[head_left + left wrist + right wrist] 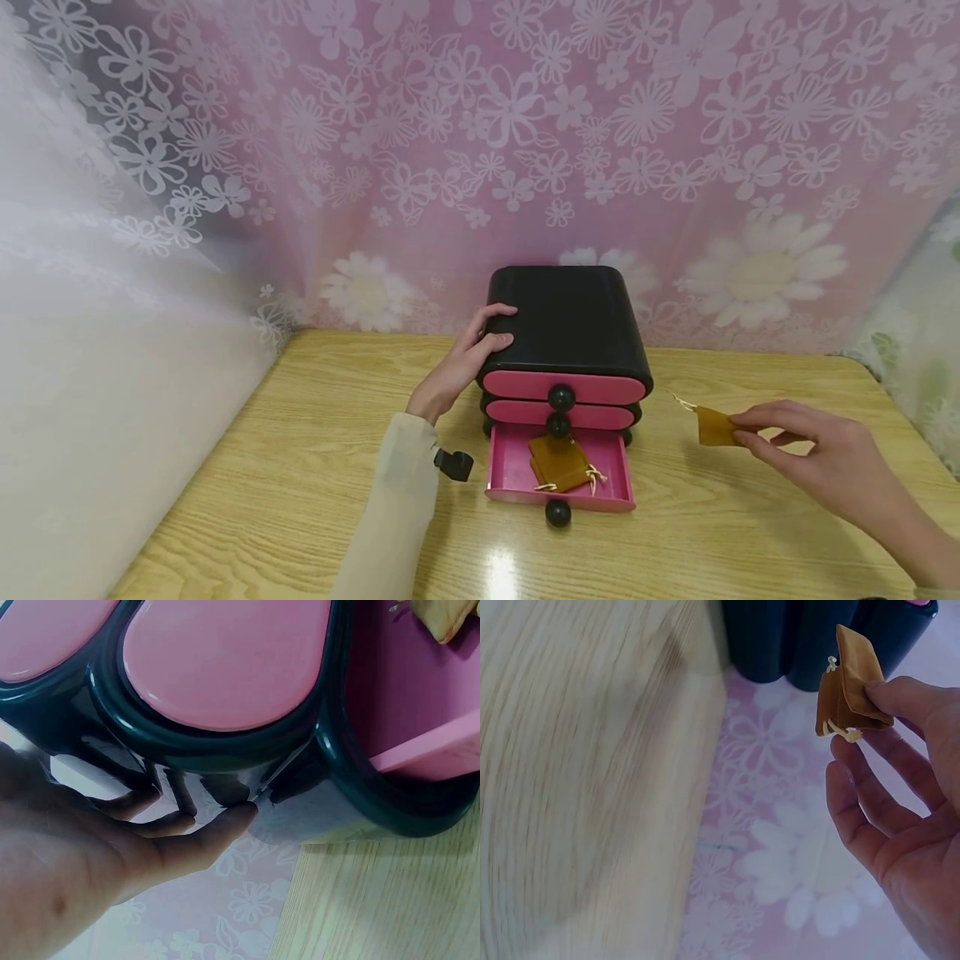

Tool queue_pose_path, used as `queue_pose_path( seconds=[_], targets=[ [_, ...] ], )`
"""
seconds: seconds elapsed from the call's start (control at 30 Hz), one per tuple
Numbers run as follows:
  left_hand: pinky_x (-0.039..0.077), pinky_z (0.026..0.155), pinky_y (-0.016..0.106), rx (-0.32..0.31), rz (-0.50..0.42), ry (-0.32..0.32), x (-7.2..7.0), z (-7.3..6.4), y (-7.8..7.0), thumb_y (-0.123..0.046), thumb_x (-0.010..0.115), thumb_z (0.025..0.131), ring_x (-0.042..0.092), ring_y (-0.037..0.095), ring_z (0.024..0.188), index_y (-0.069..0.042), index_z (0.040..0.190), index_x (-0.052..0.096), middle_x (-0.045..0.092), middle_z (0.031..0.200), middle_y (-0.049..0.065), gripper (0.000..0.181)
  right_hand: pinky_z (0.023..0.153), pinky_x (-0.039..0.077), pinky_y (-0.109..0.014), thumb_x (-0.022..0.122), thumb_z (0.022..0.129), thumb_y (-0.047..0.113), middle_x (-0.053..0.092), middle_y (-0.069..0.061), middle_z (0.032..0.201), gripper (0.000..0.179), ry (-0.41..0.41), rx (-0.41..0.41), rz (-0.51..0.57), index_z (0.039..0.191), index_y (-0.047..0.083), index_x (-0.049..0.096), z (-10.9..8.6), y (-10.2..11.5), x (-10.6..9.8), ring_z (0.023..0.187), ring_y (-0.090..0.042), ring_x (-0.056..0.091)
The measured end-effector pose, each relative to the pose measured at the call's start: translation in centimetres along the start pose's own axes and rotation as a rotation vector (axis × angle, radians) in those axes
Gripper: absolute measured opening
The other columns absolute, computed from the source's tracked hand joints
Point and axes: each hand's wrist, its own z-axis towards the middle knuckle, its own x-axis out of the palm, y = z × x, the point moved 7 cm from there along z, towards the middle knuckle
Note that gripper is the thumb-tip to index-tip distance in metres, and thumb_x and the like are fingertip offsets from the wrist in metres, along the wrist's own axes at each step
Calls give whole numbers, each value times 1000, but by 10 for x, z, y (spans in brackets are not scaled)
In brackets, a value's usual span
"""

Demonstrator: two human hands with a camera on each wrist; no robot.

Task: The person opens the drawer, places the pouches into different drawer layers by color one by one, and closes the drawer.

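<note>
A small mustard-yellow drawstring pouch (716, 427) is pinched between the thumb and fingers of my right hand (813, 442), above the table to the right of a black mini drawer cabinet (566, 321). In the right wrist view the pouch (855, 682) looks folded, with pale cords hanging from it. My left hand (468, 354) rests against the cabinet's left side, two fingertips on its top edge. From the left wrist, fairly straight fingers (202, 844) touch the glossy black side. The pink bottom drawer (510, 467) is pulled out, with more mustard pouches (562, 462) lying overlapped inside.
Two pink-fronted drawers, the upper (517, 386) and the middle (517, 413), are closed and carry round black knobs. A wood-grain table (300, 483) bears the cabinet. Behind hangs a pink flowered curtain (450, 167). A black device (454, 465) sits at the left wrist.
</note>
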Motion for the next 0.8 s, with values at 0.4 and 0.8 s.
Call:
queue_pose_path(
  seconds=[0.4, 0.8],
  targets=[
    [23, 125, 57, -1, 9, -11, 0, -1, 0, -32, 49, 105, 29, 25, 152, -37, 144, 47, 29, 162, -7, 39, 58, 46, -7, 89, 56, -11, 73, 16, 93, 56, -3, -47, 73, 96, 26, 79, 2, 33, 2, 75, 20, 62],
    [22, 125, 59, 6, 12, -11, 1, -2, -1, -32, 49, 105, 32, 29, 151, -34, 146, 46, 27, 164, -4, 41, 60, 47, -6, 93, 54, -6, 72, 17, 95, 61, 11, -81, 99, 99, 33, 77, 4, 55, 8, 76, 17, 63]
  ],
)
